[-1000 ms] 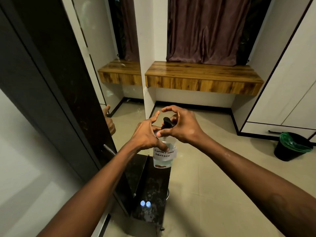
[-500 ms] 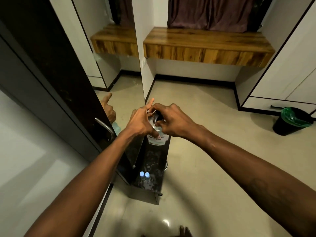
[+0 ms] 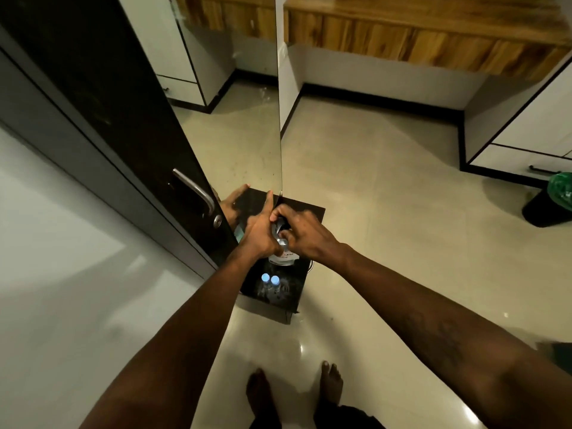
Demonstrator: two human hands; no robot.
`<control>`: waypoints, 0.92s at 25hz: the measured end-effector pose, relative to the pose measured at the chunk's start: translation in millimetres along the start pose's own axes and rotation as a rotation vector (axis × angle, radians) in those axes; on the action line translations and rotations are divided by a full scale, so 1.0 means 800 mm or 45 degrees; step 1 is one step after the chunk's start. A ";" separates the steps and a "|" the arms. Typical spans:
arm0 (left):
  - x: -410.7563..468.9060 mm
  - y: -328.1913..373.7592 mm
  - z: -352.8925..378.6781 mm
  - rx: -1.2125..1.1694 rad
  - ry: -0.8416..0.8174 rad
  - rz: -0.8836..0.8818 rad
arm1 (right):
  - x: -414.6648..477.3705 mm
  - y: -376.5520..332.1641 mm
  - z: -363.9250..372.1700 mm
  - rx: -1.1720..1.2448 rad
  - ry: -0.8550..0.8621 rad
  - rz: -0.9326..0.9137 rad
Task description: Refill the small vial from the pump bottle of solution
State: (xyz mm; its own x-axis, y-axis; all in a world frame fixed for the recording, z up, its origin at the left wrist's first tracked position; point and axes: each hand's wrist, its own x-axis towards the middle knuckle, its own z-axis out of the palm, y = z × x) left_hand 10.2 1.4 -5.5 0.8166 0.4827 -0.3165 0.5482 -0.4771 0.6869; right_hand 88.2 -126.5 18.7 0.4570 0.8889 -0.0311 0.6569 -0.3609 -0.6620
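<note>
The pump bottle, clear with a white handwritten label, is upright over the small black table; only its lower part shows below my hands. My right hand is closed over its dark pump head. My left hand curls against the nozzle with the forefinger pointing away, pinching a small clear vial that is mostly hidden. Two more small vials with pale blue tops stand on the table near its front.
A dark door with a metal handle stands close on the left, and a mirror panel rises behind the table. A black bin with a green liner is at the right. My bare feet are on the tiled floor.
The view has tipped downward, and both hands with the bottle now sit lower, close over the black table. The grip of both hands looks the same.
</note>
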 end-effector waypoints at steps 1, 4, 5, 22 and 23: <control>0.002 -0.007 0.007 -0.009 -0.022 -0.034 | 0.002 0.008 0.008 0.023 -0.021 0.005; 0.008 -0.028 0.022 0.101 -0.076 -0.059 | 0.004 0.026 0.032 0.090 -0.099 0.034; 0.012 -0.034 0.026 0.171 -0.091 -0.048 | 0.006 0.033 0.039 0.117 -0.104 0.032; 0.022 -0.087 0.036 0.393 -0.121 0.010 | 0.024 0.048 0.082 0.175 -0.123 0.182; 0.020 -0.082 0.035 0.327 -0.131 -0.019 | 0.023 0.049 0.078 0.176 -0.116 0.189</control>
State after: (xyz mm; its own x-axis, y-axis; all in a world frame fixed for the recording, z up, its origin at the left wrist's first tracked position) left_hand -7.6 20.4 -74.1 0.8151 0.4199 -0.3992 0.5772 -0.6478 0.4972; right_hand 84.4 -106.7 -54.5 0.4823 0.8529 -0.1998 0.4950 -0.4535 -0.7411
